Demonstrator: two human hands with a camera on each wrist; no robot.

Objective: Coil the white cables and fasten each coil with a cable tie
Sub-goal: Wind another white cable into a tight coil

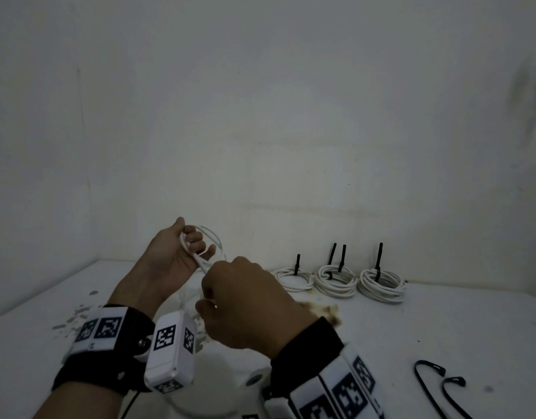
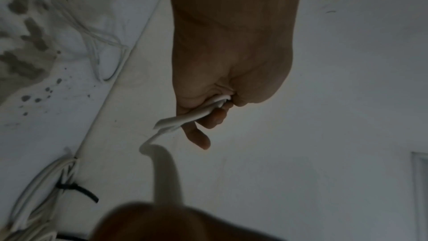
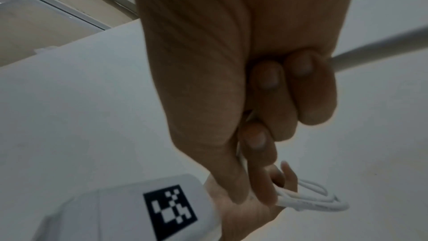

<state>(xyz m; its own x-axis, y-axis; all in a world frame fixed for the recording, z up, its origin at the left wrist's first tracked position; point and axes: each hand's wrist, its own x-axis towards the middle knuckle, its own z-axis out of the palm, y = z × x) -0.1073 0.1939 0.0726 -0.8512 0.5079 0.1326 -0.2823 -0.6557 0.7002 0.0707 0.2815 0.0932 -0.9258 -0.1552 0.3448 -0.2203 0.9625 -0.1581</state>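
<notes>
My left hand (image 1: 188,247) is raised above the table, fingers curled round a small coil of white cable (image 1: 213,240). The same loops (image 3: 310,199) show in the right wrist view, and the left wrist view shows them bunched in the left fist (image 2: 208,107). From the coil a strand runs down into my right hand (image 1: 218,300), which grips it in a fist just below and to the right of the left hand. More of this cable (image 2: 102,47) lies loose on the table under the hands.
Three tied white coils (image 1: 294,278) (image 1: 336,279) (image 1: 381,284) with upright black tie tails sit in a row at the back right by the wall. Two loose black cable ties (image 1: 430,370) (image 1: 451,385) lie at the front right. The white table (image 1: 442,328) bears brown and grey stains.
</notes>
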